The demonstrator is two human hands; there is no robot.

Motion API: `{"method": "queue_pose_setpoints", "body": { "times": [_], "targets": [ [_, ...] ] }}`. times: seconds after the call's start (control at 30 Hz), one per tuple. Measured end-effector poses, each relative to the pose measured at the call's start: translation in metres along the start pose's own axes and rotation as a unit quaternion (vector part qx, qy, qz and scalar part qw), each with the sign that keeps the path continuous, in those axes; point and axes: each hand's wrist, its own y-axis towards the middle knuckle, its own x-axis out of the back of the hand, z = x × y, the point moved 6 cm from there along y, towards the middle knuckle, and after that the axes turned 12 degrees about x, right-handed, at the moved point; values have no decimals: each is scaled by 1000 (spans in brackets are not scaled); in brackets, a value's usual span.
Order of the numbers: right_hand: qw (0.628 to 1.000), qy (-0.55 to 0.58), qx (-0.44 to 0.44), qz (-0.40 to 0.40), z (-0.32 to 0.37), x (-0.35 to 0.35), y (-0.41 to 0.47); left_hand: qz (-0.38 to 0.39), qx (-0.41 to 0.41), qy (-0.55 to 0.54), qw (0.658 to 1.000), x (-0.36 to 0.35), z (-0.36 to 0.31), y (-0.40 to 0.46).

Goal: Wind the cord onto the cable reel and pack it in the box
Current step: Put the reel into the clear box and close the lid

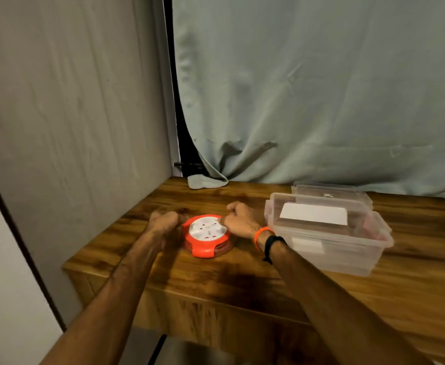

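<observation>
A round red cable reel (207,237) with a white socket face lies flat on the wooden table (242,280). Dark cord shows wound in its rim at the front. My left hand (163,222) is at the reel's left edge, fingers curled and blurred; what it grips is hidden. My right hand (238,218) sits at the reel's right edge with curled fingers on the rim. A clear plastic box (329,233) stands open just right of my right wrist, with a white card inside.
The box's clear lid (330,192) lies behind the box. A grey curtain (308,88) hangs along the table's back edge, and a wall panel (71,114) closes the left side. The table's front edge runs close below the reel.
</observation>
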Motion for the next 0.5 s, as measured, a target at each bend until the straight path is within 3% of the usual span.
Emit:
{"method": "queue_pose_setpoints", "body": {
  "times": [0.17,0.37,0.5],
  "targets": [
    [996,-65,-65,16,-24,-23,8,6,30,60,998,-8,14,25],
    [995,-21,-95,-19,-35,-28,18,-9,46,76,996,-15,17,40],
    [988,70,-128,-59,-39,-27,21,-28,37,88,995,-14,16,43]
  ]
}}
